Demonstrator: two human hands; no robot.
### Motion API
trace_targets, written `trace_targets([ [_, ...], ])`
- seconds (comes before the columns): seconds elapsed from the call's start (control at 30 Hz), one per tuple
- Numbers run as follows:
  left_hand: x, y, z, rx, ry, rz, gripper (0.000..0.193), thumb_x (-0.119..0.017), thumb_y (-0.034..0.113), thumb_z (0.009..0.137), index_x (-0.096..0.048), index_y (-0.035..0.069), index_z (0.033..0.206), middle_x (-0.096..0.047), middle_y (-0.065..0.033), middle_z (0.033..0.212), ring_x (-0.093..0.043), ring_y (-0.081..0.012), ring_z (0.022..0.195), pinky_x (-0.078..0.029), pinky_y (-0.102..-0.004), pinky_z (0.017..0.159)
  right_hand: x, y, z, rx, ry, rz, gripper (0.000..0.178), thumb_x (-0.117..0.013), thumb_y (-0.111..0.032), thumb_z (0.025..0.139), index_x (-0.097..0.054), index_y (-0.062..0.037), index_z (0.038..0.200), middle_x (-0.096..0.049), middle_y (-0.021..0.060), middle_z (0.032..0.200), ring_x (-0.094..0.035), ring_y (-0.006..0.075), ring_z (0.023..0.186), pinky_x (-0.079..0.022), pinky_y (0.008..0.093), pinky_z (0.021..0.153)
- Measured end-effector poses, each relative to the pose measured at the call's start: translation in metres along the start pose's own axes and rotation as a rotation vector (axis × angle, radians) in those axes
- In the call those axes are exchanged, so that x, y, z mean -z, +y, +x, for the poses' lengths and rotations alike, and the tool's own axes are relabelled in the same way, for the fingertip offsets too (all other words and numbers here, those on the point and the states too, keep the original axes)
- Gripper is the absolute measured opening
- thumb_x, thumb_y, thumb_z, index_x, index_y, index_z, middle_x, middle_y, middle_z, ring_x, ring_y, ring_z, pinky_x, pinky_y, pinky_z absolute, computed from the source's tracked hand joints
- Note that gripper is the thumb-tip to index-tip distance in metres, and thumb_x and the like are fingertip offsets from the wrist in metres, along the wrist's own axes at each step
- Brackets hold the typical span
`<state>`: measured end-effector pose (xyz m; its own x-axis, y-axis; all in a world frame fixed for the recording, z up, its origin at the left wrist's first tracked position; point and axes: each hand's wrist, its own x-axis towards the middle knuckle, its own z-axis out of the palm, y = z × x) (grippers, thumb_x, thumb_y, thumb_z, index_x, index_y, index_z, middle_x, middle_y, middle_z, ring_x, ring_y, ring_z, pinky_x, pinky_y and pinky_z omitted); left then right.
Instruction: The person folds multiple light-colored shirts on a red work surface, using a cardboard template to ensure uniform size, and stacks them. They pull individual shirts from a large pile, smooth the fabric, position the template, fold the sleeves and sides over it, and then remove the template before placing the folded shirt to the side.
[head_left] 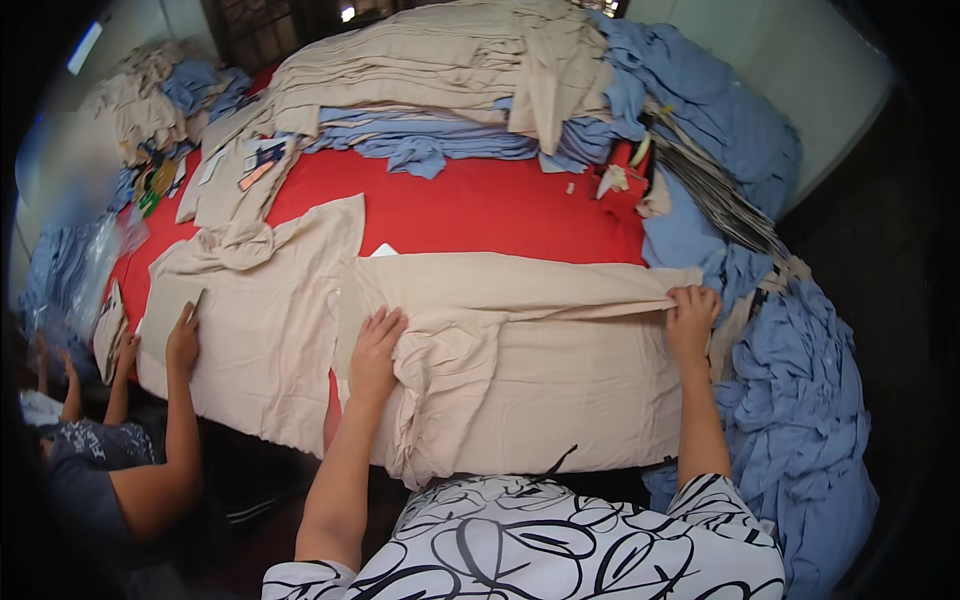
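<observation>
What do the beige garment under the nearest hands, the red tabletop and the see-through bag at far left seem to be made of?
Beige garment: matte, soft fabric, judging by its creases and limp folds; the fibre can't be told. Red tabletop: dull and even-coloured, perhaps cloth-covered or painted; no weave shows to settle it. See-through bag: probably thin, glossy plastic film, being crinkled with pale glints.
</observation>
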<state>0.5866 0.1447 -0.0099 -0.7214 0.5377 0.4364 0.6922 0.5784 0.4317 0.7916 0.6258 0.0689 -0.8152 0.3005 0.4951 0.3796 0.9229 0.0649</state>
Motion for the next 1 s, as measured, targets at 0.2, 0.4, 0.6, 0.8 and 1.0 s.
trace_targets([
  [0.2, 0.002, -0.004, 0.010, 0.054, -0.021, -0.239, 0.036, -0.065, 0.016, 0.083, -0.065, 0.001, 0.116, -0.064, -0.0119, 0.126, -0.051, -0.0335, 0.129, -0.033, -0.0458, 0.114, -0.017, -0.003, -0.047, -0.415, -0.156, 0.110, 0.044, -0.061, -0.009, 0.082, -0.061, -0.0072, 0.125, -0.057, 0.0166, 0.129, -0.041, 0.0377, 0.132, -0.030, 0.0539, 0.109],
  [0.4, -0.004, 0.007, 0.015, 0.041, 0.025, -0.226, 0.035, -0.065, 0.017, 0.083, -0.065, 0.000, 0.114, -0.064, -0.0133, 0.125, -0.052, -0.0358, 0.128, -0.034, -0.0474, 0.112, -0.084, 0.014, -0.027, -0.361, 0.065, 0.432, 0.035, -0.054, -0.010, 0.091, -0.060, -0.0001, 0.123, -0.059, 0.0194, 0.126, -0.050, 0.0356, 0.124, -0.036, 0.0442, 0.107],
  [0.6, 0.002, 0.000, 0.006, 0.075, 0.057, -0.143, 0.037, -0.066, 0.017, 0.081, -0.065, 0.000, 0.114, -0.063, -0.0148, 0.127, -0.053, -0.0361, 0.126, -0.035, -0.0478, 0.112, -0.053, 0.025, 0.030, -0.396, 0.085, 0.077, 0.026, -0.055, -0.008, 0.087, -0.065, -0.0038, 0.111, -0.063, 0.0151, 0.114, -0.055, 0.0349, 0.107, -0.042, 0.0456, 0.093],
  [0.8, 0.002, -0.003, 0.002, 0.064, -0.009, -0.137, 0.041, -0.065, 0.012, 0.076, -0.065, 0.001, 0.116, -0.060, -0.0140, 0.132, -0.048, -0.0298, 0.132, -0.031, -0.0433, 0.116, -0.001, 0.120, 0.194, -0.113, 0.263, -0.217, 0.038, -0.048, -0.023, 0.098, -0.061, 0.0040, 0.121, -0.063, 0.0236, 0.120, -0.058, 0.0409, 0.111, -0.046, 0.0447, 0.097],
  [1.0, 0.014, 0.001, -0.003, 0.088, 0.027, -0.102, 0.035, -0.067, 0.015, 0.079, -0.066, 0.006, 0.113, -0.061, -0.0088, 0.132, -0.049, -0.0279, 0.132, -0.036, -0.0418, 0.113, -0.079, 0.206, 0.241, -0.271, -0.375, -0.212, 0.034, -0.045, -0.022, 0.096, -0.063, 0.0070, 0.102, -0.063, 0.0307, 0.108, -0.060, 0.0467, 0.104, -0.047, 0.0512, 0.089],
])
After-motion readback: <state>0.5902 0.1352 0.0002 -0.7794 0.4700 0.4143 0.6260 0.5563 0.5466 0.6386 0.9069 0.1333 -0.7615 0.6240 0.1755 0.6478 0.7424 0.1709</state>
